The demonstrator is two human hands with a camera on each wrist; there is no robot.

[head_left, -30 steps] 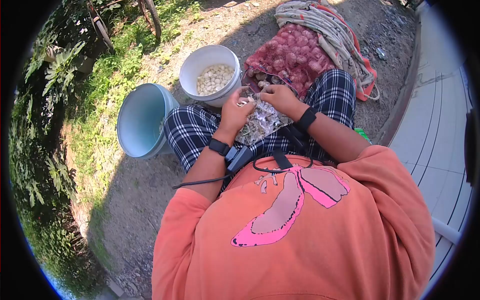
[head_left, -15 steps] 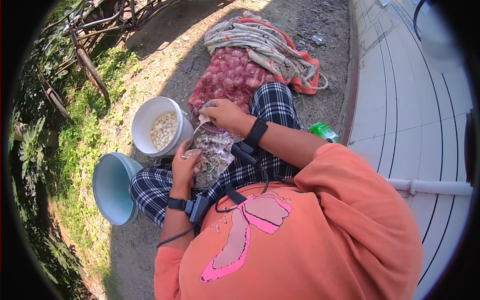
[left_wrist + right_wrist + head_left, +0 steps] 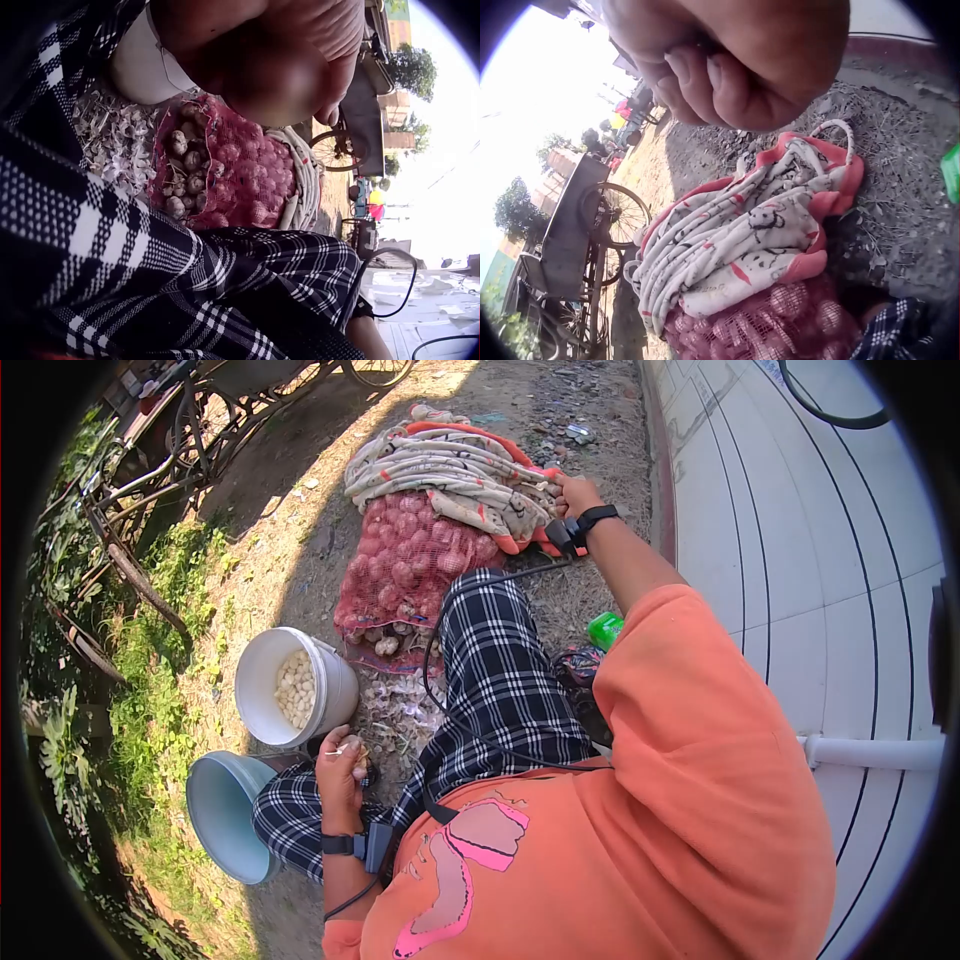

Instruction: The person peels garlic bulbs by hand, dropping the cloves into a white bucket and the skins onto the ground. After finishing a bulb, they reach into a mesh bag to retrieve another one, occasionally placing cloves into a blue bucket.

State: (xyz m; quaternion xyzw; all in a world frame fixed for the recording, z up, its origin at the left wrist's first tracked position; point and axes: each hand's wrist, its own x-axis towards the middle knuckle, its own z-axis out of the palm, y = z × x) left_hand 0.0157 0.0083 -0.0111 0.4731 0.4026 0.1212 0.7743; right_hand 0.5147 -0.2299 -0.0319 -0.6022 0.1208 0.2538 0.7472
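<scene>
In the head view my left hand [image 3: 340, 785] pinches a pale garlic piece [image 3: 354, 751] beside the white bucket [image 3: 343, 685]. In the left wrist view that hand [image 3: 277, 45] is blurred, hiding its grip. My right hand [image 3: 580, 496] is stretched out by the right end of a patterned cloth [image 3: 440, 465]. From the right wrist, its fingers [image 3: 697, 86] look curled in, with nothing visible in them, above the cloth [image 3: 742, 232]. The cloth lies over a red net bag [image 3: 405, 555] of garlic bulbs, whose near end shows loose bulbs [image 3: 193, 160].
Peeled cloves [image 3: 296, 690] lie inside the white bucket. A light-blue bucket [image 3: 225, 810] stands nearer the body, left of the knee. Papery skins [image 3: 124, 146] are spread before the lap. A green package [image 3: 605, 630] lies near the tiled wall [image 3: 780, 560]; bicycles stand at far left.
My right hand has left the area by the bag's near end and reached far right beside the cloth; the stalked garlic piece it held is no longer visible there. The head view has shifted.
</scene>
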